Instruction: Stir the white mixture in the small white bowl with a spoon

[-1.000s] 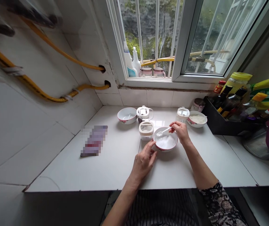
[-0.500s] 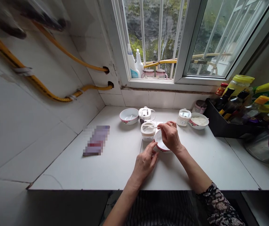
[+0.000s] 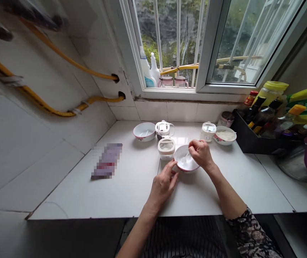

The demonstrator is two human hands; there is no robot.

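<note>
A white bowl with a red-patterned outside stands on the white counter, some white stuff inside it. My right hand is closed on the handle of a small white spoon, whose head is down in the bowl. The fingertips of my left hand touch the bowl's left rim; the fingers are partly spread and hold nothing else. Just left of the bowl is a square clear jar with an open top. Behind that jar stands another lidded jar with dark contents.
A second bowl is at the back left. Back right are a lidded jar and a bowl of white food. A black box of bottles and a pot stand far right. A blurred purple packet lies left.
My right hand has moved the spoon from the jar's opening to the right, down into the bowl. My left hand stays at the bowl's rim. The view has shifted slightly.
</note>
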